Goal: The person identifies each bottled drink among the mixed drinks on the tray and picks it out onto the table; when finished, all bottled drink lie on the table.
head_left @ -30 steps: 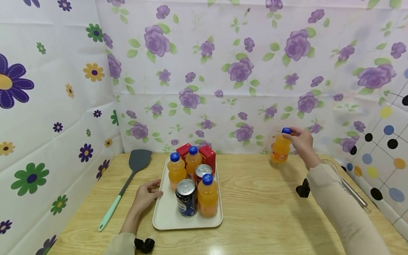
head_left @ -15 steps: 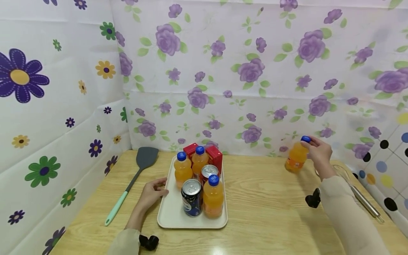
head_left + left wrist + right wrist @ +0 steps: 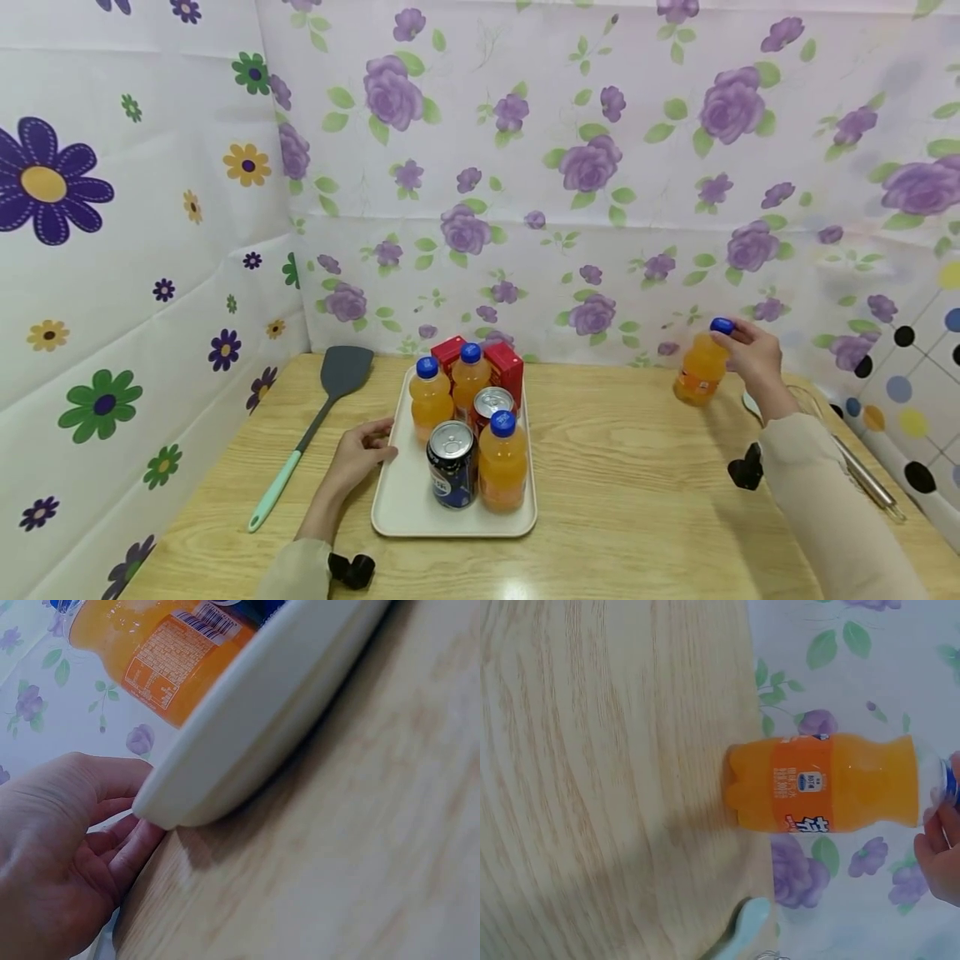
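My right hand pinches an orange soda bottle by its neck, just below the blue cap. The bottle's base is right at the tabletop, near the back wall; in the right wrist view its orange label faces the camera. With thumb above and fingers beneath, my left hand grips the left rim of a cream tray. On the tray stand several orange soda bottles, a dark blue cola can, a red can partly hidden, and two red boxes at the back.
A spatula with grey blade and mint handle lies left of the tray. On the far right a metal whisk lies partly behind the right sleeve, beside a pale spoon-like end. Flowered sheets enclose the table's back and sides.
My right hand has moved the bottle a little to the right and lower, then nearly stopped. The head view has shifted. My left hand stays at the tray rim.
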